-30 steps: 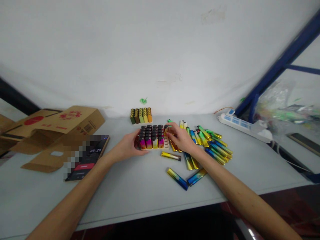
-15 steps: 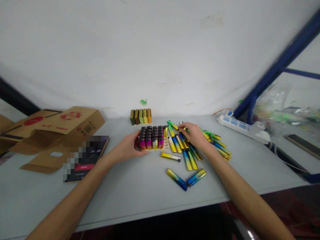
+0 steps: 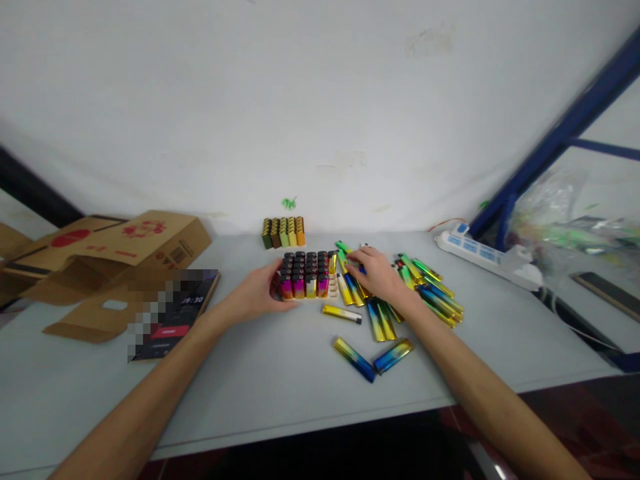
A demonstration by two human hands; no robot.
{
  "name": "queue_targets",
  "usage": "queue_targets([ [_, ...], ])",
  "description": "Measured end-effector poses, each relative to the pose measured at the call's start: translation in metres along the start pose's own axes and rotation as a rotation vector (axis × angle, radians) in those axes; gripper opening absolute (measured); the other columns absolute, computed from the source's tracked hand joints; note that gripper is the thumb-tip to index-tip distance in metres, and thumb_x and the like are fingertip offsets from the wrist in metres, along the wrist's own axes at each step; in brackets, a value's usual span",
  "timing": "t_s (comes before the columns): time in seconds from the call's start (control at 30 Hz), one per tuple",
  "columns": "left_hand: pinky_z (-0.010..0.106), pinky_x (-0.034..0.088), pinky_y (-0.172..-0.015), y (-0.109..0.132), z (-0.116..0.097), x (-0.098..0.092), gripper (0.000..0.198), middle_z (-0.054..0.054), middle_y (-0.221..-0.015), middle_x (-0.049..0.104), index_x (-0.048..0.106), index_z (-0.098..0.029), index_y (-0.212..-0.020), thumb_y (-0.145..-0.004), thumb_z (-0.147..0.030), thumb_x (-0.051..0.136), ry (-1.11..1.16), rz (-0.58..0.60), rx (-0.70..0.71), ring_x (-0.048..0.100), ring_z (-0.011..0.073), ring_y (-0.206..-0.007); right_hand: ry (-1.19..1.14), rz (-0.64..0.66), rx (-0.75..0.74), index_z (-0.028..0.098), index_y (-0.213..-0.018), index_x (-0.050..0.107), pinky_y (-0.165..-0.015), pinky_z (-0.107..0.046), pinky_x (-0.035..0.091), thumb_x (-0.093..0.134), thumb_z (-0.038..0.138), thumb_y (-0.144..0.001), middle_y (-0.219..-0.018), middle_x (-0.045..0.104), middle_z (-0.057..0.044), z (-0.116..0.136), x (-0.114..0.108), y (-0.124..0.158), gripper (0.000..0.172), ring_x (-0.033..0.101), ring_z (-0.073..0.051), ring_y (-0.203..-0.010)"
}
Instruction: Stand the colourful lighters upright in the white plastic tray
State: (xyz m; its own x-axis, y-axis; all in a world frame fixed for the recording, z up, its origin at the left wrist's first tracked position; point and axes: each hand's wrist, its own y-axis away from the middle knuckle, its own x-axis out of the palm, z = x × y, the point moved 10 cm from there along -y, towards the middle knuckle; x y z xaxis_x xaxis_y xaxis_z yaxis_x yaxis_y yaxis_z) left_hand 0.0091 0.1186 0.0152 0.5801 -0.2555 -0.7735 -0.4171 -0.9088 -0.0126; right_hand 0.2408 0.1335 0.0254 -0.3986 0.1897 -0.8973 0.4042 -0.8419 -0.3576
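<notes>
My left hand point(image 3: 259, 291) is closed around the left side of a pale tray point(image 3: 333, 288) packed with upright lighters point(image 3: 299, 287), pink and yellow with black tops. One gold lighter point(image 3: 333, 262) stands in the tray's right column, where slots show. My right hand point(image 3: 376, 272) is over loose shiny lighters point(image 3: 381, 320) in yellow, blue and green, just right of the tray. Its fingers are bent together; what they hold, if anything, is hidden. A yellow and white lighter point(image 3: 342, 313) lies in front of the tray.
Behind stands another block of lighters point(image 3: 283, 232) by the wall. An open cardboard box point(image 3: 165, 243) and a phone-like screen point(image 3: 185, 313) are at left. A white power strip point(image 3: 487, 255) lies at right, near a blue frame point(image 3: 540, 140). Two lighters point(image 3: 374, 360) lie nearer the front edge.
My right hand has shifted slightly left, towards the tray, uncovering some of the lighters to its right. My left hand has stayed on the tray.
</notes>
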Motion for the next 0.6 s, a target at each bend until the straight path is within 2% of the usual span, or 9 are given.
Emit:
queue_targets([
  [0.07,0.038,0.058,-0.076,0.000,-0.002,-0.001,0.066,0.009,-0.105,0.075,0.059,-0.017,-0.119,-0.068,-0.052,0.082,0.018,-0.011,0.010,0.070,0.0281,-0.088,0.038,0.023,-0.039,0.019,-0.129,0.071,-0.099,-0.043,0.049,0.055,0.037,-0.108,-0.118,0.071,-0.016,0.009,0.008,-0.003,0.033,0.064,-0.028,-0.108],
  [0.17,0.036,0.059,-0.076,0.001,-0.005,-0.002,0.060,0.008,-0.106,0.076,0.059,-0.018,-0.117,-0.069,-0.048,0.081,0.054,-0.016,0.029,0.072,0.0276,-0.089,0.080,0.047,-0.051,0.022,-0.126,0.073,-0.100,-0.046,0.049,0.053,0.039,-0.108,-0.117,0.069,-0.016,0.015,0.017,-0.005,0.032,0.062,-0.029,-0.109],
  [0.3,0.035,0.059,-0.074,0.001,-0.007,-0.002,0.060,0.007,-0.104,0.076,0.059,-0.018,-0.116,-0.069,-0.047,0.082,0.069,-0.017,0.044,0.072,0.0264,-0.086,0.094,0.044,0.016,0.023,-0.117,0.075,-0.095,-0.048,0.050,0.056,0.034,-0.106,-0.107,0.069,-0.016,0.011,0.020,-0.006,0.023,0.062,-0.029,-0.100],
  [0.4,0.035,0.058,-0.070,0.001,-0.005,-0.003,0.060,0.006,-0.100,0.076,0.060,-0.018,-0.115,-0.067,-0.047,0.082,0.052,-0.026,0.025,0.071,0.0255,-0.081,0.083,0.049,0.043,0.025,-0.121,0.072,-0.094,-0.048,0.051,0.055,0.025,-0.105,-0.105,0.068,-0.014,0.009,0.022,-0.007,0.023,0.063,-0.029,-0.096],
  [0.53,0.036,0.058,-0.070,0.001,-0.005,-0.004,0.062,0.008,-0.099,0.076,0.061,-0.017,-0.115,-0.066,-0.048,0.083,0.044,-0.036,0.027,0.071,0.0294,-0.088,-0.082,-0.057,0.060,0.022,-0.144,0.058,-0.096,-0.046,0.052,0.047,0.013,-0.102,-0.109,0.065,-0.014,0.004,0.010,-0.007,0.044,0.065,-0.029,-0.100],
  [0.6,0.036,0.058,-0.070,0.001,-0.005,-0.006,0.062,0.008,-0.098,0.076,0.062,-0.017,-0.113,-0.064,-0.047,0.084,0.056,-0.060,0.042,0.072,0.0305,-0.089,-0.223,-0.145,0.102,0.018,-0.144,0.055,-0.098,-0.047,0.054,0.048,0.015,-0.102,-0.111,0.063,-0.014,-0.006,0.000,-0.005,0.043,0.066,-0.028,-0.099],
])
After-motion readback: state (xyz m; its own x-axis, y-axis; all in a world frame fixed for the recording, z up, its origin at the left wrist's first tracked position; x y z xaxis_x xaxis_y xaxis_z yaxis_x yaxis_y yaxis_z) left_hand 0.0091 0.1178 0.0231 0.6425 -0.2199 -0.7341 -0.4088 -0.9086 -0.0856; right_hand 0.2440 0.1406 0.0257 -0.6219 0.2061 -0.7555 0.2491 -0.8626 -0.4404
